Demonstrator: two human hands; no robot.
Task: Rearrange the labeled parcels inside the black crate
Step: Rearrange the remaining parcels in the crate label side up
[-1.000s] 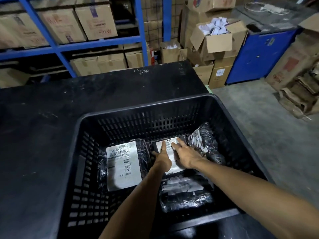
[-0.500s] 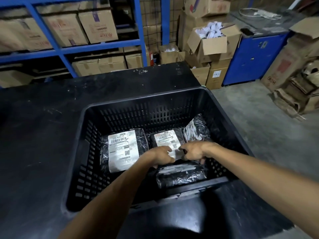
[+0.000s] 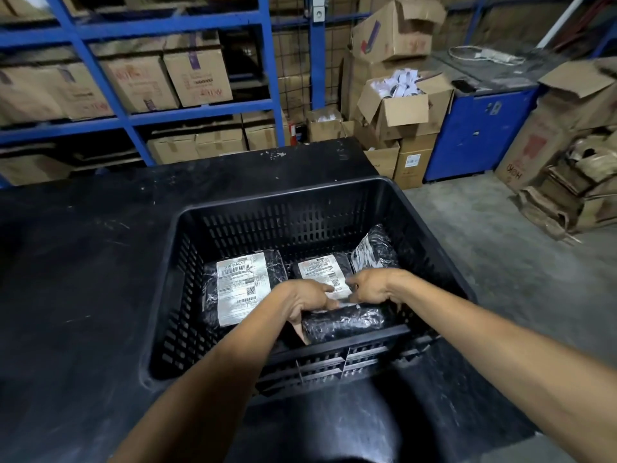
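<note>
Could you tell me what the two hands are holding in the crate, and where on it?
Both hold the near black parcel: the left hand has its grip on the left end, the right hand on the top edge. It lies against the crate front wall.

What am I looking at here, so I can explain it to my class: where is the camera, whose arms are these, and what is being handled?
There is no machine. The camera sits on a person's head, looking down at their own bare arms. A black crate stands on a dark table in a storeroom with shelves of cardboard boxes. Inside lie black-wrapped parcels: a large labeled parcel on the left, a middle parcel, and another leaning at the right. The left hand and right hand together grip the near parcel, fingers curled over its top edge.
</note>
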